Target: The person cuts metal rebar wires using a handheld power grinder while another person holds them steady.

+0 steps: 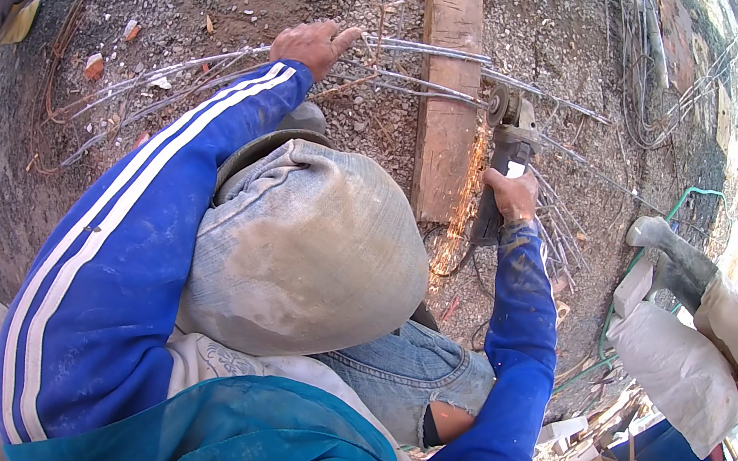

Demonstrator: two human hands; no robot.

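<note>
My right hand (515, 194) grips an angle grinder (520, 137) by its dark body. The grinder's disc (499, 105) meets the ends of thin steel rods (427, 50) that lie across a wooden beam (459, 23). Orange sparks (467, 193) stream from the disc down along the beam's right side toward me. To the left of the beam, my left hand (315, 46) is closed on the rods, its thumb and finger pointing right along them. My bent knee in worn jeans fills the middle of the view.
Cut rod pieces (564, 231) lie scattered right of the grinder. More long rods and wire (644, 110) rest at the upper right. A person's boot and leg (687, 266) stand at the right beside a white sack (680, 371). A green hose (677, 204) runs nearby over gravel.
</note>
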